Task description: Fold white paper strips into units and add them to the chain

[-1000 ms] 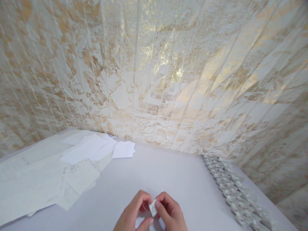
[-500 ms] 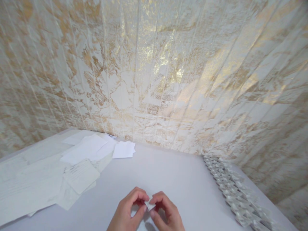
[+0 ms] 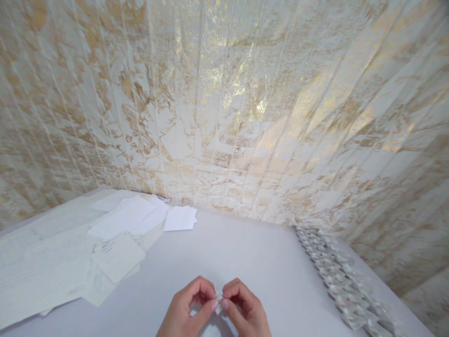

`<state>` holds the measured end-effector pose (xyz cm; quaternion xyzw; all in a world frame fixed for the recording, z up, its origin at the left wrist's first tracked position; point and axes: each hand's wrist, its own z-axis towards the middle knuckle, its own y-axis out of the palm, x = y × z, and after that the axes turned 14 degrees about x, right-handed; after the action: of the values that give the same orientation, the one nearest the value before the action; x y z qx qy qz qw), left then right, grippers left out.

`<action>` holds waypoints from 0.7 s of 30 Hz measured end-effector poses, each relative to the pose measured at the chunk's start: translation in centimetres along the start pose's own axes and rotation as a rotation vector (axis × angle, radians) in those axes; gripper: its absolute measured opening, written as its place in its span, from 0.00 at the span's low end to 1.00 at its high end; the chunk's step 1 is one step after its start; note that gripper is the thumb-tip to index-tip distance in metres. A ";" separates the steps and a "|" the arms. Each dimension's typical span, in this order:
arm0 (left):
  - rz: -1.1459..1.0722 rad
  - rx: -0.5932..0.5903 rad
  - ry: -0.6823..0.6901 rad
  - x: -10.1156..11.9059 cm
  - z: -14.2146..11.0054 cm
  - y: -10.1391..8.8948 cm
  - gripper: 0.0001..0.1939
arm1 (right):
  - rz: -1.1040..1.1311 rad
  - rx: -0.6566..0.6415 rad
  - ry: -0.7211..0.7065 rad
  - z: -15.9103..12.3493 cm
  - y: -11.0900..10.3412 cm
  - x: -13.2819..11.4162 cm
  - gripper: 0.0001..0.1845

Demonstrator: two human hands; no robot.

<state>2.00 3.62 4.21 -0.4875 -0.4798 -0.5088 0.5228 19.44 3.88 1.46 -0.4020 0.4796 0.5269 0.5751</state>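
Near the bottom middle of the head view, a small folded piece of paper (image 3: pixel 219 306) sits between my two hands, just above the table. My left hand (image 3: pixel 191 306) pinches its left side between thumb and index finger. On the opposite side, the thumb and bent index finger of my right hand (image 3: pixel 245 309) grip the same piece. The fingertips of both hands are close together and cover much of the paper, so its exact shape is hard to make out.
The pale table (image 3: pixel 238 248) runs back to a gold-patterned wall (image 3: pixel 224 117). Printed sheets (image 3: pixel 42 262) and white paper (image 3: pixel 122 215) overlap on the left, beside a small white stack (image 3: pixel 179 218). Rows of folded paper pieces (image 3: pixel 336 281) line the right side.
Both thumbs have shifted up and inward on the small paper, and the fingertips now cover more of it. The papers and rows on the table have stayed put.
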 end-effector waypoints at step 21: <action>-0.247 0.056 -0.149 0.5 -0.2 0.8 0.27 | -0.036 0.002 -0.094 -0.4 0.8 1.0 0.21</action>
<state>2.82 3.40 4.70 -0.4463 -0.5875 -0.5181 0.4327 18.59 3.84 0.45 -0.3848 0.4454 0.5343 0.6067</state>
